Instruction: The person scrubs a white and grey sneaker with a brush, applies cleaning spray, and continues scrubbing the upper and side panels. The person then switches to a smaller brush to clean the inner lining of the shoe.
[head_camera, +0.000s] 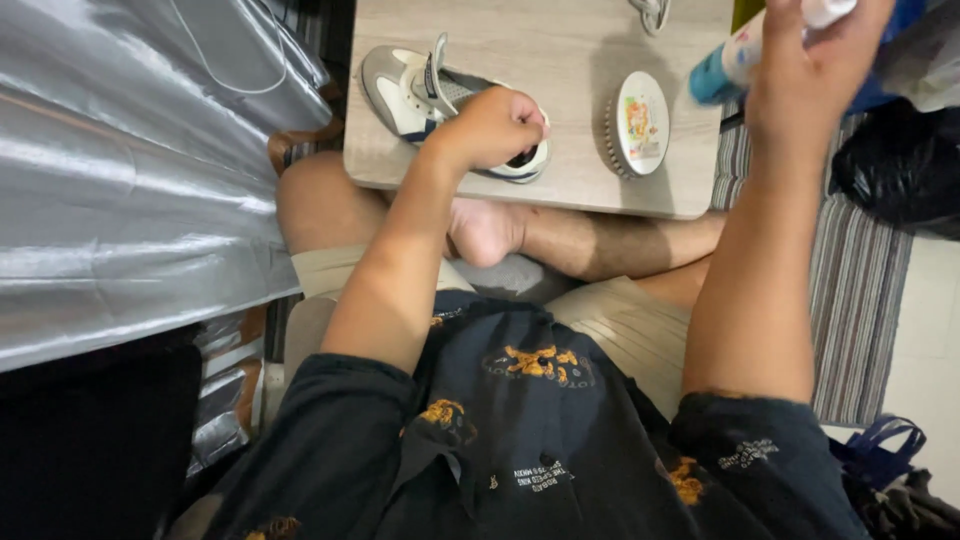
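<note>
A light wooden tabletop (560, 185) carries a grey-and-white sneaker (420, 95) and an oval brush (640, 122). The left hand (495, 128) is clenched on the sneaker's heel opening. The right hand (815, 60), raised, is clamped around a white-and-teal bottle (728, 68).

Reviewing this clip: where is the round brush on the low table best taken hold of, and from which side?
Grip the round brush across its oval back, coming from above. It lies flat and free on the table, printed back up and bristles showing along its left edge. The right hand is nearer; the left hand rests on the sneaker.
</note>
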